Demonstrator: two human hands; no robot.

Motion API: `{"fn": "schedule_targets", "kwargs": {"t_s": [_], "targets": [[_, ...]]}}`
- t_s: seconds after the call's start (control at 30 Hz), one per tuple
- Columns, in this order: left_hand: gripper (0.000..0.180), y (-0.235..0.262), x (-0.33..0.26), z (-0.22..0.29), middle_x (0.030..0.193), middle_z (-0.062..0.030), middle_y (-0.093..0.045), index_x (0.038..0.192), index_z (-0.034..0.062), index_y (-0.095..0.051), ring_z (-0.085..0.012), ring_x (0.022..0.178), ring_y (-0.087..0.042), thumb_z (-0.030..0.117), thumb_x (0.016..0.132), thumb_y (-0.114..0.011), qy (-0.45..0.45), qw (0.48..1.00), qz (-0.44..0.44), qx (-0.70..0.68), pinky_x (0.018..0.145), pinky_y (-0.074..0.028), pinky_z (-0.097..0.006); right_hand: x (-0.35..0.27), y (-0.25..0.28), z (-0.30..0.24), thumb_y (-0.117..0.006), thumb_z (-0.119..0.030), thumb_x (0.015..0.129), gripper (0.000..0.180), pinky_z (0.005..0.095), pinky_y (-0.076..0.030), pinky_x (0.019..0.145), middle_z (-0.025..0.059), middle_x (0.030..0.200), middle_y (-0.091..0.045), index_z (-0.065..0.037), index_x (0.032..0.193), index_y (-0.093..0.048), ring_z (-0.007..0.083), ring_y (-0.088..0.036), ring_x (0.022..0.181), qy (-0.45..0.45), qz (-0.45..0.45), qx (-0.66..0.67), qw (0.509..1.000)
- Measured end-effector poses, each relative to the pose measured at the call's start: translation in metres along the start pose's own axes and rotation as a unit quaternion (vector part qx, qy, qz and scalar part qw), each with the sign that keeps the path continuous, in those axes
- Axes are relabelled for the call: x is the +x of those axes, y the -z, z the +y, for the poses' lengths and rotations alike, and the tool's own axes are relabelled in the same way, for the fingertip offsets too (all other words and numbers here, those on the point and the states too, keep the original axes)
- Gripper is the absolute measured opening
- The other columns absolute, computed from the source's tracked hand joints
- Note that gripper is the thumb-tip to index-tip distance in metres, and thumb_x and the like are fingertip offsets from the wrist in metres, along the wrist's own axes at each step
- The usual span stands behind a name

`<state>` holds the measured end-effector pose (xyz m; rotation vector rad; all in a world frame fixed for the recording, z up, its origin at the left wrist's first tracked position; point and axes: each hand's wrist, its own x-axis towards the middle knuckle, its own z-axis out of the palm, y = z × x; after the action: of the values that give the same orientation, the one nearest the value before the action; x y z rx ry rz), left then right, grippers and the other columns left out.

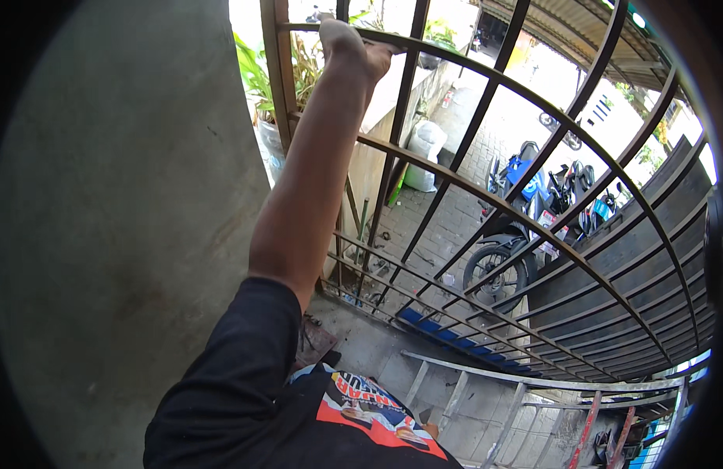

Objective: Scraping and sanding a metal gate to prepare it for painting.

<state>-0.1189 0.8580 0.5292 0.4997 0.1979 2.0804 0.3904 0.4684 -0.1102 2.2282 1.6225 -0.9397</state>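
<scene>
reaching up with the left arm nearly straight, and with the left hand brought to the upper rail of the dark metal grille, close to its left edge, beside the grey wall. appears to be touching the rail there; cannot tell curled round the bar from merely resting on it, with most of the fingers hidden or washed out by glare.

to be counted as done, judging by this view: the reach and, probably, the contact. not visible: any tool or loose part in hand, any bar detached. cannot judge from here how much is left.

low in the view, past the printed dark shirt: a small patch of skin, possibly the right hand; cannot tell fingers apart from fingers together, nor any hold.

just inside the grille's lower edge: a metal ladder. beyond the bars, on paving: parked motorcycles, and nearer the grille's left edge, a white sack.
</scene>
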Motion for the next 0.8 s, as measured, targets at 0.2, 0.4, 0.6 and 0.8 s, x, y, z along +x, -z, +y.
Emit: {"fn": "schedule_targets", "kwargs": {"t_s": [0.2,0.4,0.6,0.8], "targets": [[0.076,0.023,-0.002,-0.027,0.151,-0.0239,-0.020,0.147,-0.0022,-0.011,-0.0373,0.137,-0.031,0.055,0.098,-0.020,-0.047,0.986,-0.145,-0.061,0.113,-0.026,-0.054,0.011,0.010,-0.024,-0.063,-0.032,0.079,0.028,0.0424,-0.052,0.079,0.0162,0.089,-0.068,-0.004,0.082,-0.069,0.0325,-0.066,0.090,-0.055,0.006,0.030,0.998],[0.057,-0.038,-0.021,-0.002,0.136,-0.0275,-0.040,0.138,-0.0066,-0.028,-0.0432,0.118,-0.048,0.037,0.102,-0.028,0.018,0.985,0.104,-0.136,0.098,-0.044,-0.055,0.014,0.011,-0.032,-0.062,-0.026,0.080,0.025,0.0415,-0.051,0.078,0.0198,0.088,-0.068,-0.002,0.084,-0.068,0.0343,-0.067,0.088,-0.054,0.003,0.113,0.992],[0.091,0.024,-0.010,-0.028,0.146,-0.0310,-0.023,0.145,-0.0068,-0.014,-0.0412,0.133,-0.034,0.068,0.093,-0.020,-0.026,0.982,-0.149,-0.117,0.111,-0.030,-0.054,0.047,-0.013,-0.005,-0.063,-0.022,0.079,0.021,0.0423,-0.051,0.070,0.0194,0.079,-0.068,-0.001,0.080,-0.068,0.0334,-0.068,0.077,0.083,0.040,0.009,0.996],[0.083,0.017,0.022,-0.027,0.136,-0.0214,-0.041,0.141,-0.0007,-0.026,-0.0314,0.115,-0.051,0.067,0.093,-0.025,-0.050,0.990,-0.058,-0.116,0.105,-0.040,-0.043,0.058,-0.007,0.013,-0.064,-0.023,0.078,0.023,0.0422,-0.051,0.070,0.0203,0.080,-0.068,0.000,0.079,-0.068,0.0335,-0.068,0.078,0.031,0.002,0.099,0.995]]}}
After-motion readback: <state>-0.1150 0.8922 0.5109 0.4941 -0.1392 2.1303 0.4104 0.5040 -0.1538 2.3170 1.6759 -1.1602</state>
